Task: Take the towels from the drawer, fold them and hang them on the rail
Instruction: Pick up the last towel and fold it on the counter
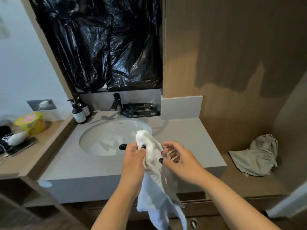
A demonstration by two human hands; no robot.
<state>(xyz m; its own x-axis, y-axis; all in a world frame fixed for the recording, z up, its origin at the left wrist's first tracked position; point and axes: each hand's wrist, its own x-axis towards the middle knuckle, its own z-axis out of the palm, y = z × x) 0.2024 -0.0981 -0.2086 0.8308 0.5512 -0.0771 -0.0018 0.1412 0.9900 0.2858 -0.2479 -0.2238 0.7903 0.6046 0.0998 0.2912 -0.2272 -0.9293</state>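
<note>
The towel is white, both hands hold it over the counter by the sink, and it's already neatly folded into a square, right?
Not quite. The towel is white, and the left hand and right hand do hold it over the counter by the sink, but the head view shows it bunched and hanging loose, not folded.

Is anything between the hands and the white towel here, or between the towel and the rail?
Nothing is between them: the left hand and right hand both already grip the white towel above the counter in front of the sink. No rail is visible in this view, so that path cannot be judged.
</note>
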